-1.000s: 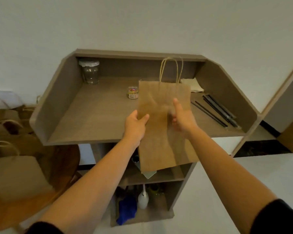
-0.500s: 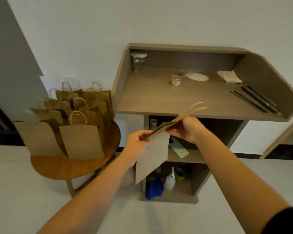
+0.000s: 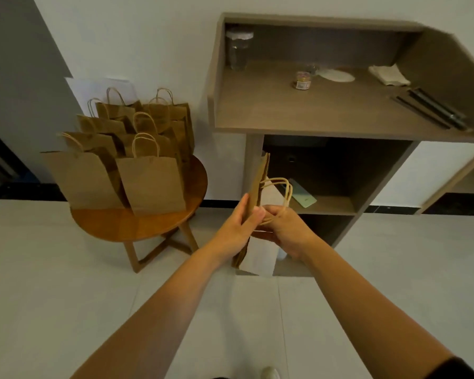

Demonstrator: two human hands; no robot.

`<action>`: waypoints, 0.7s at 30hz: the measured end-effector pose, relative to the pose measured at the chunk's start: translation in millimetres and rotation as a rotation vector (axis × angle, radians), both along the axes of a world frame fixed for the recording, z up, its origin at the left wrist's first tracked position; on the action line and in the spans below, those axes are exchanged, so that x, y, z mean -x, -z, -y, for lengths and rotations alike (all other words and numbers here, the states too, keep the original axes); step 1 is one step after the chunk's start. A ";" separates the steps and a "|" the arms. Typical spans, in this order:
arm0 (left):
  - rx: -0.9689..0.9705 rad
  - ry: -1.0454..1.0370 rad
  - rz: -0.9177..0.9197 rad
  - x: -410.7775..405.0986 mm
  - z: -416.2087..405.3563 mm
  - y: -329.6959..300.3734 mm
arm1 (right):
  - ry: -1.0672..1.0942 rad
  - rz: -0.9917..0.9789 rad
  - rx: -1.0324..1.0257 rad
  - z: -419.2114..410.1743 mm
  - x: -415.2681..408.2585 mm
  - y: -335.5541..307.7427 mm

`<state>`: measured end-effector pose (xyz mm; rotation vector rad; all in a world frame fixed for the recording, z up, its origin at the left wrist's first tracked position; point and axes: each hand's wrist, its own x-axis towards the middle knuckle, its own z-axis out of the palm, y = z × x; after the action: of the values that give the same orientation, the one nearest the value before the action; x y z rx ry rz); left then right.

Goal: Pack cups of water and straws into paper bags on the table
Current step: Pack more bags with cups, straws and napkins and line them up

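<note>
Round table (image 3: 112,228): several bags (image 3: 151,184) stand open at far left; contents not visible from here.
My left hand (image 3: 237,228): thumb and fingers pinch the flat bag (image 3: 257,187), held edge-on in mid-air before the shelf.
My right hand (image 3: 283,228): curled round the same bag, just below its handles.
Shelf top (image 3: 298,116): one covered cup (image 3: 238,49) at back left; dark straws (image 3: 433,110) far right.
Progress: I judge this bag unopened, unfilled; cup and straws left to pack.
</note>
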<state>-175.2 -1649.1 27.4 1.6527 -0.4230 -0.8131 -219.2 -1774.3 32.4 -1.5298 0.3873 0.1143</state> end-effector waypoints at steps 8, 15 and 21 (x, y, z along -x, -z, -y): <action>0.021 -0.078 -0.139 15.8 2.7 16.2 | 0.080 -0.002 0.140 -4.7 10.5 9.6; -0.327 -0.091 -0.001 9.9 2.3 34.0 | -0.007 -0.071 0.427 -3.1 23.3 44.6; -0.455 -0.071 0.295 33.0 10.3 63.7 | -0.008 -0.180 0.751 2.3 30.0 68.4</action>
<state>-208.2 -1659.4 -36.3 2.2140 -0.3979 -0.6420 -249.2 -1776.6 -35.9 -2.2693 0.6099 0.1194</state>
